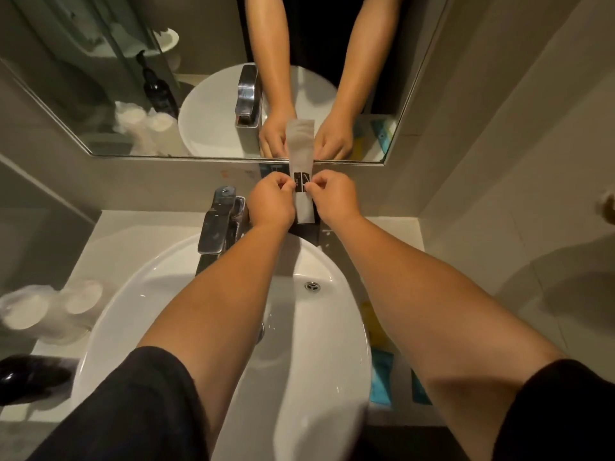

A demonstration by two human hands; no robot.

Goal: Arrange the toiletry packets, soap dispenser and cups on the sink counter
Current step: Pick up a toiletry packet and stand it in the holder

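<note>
A long grey toiletry packet [301, 151] with a black label stands upright against the wall and mirror behind the basin. My left hand [270, 202] pinches its left edge and my right hand [336, 199] pinches its right edge, both at the label. Its lower end sits over a dark holder [307, 231] on the back ledge. Two wrapped cups [53, 309] stand on the counter at the left. The black soap dispenser [31, 377] is at the near left, blurred. Blue and yellow packets [381, 371] lie on the counter right of the basin.
The white oval basin [233, 284] fills the centre, with a chrome tap [218, 224] at its back left. A mirror [133, 78] covers the wall above. A tiled wall closes off the right side. The counter [139, 237] is narrow around the basin.
</note>
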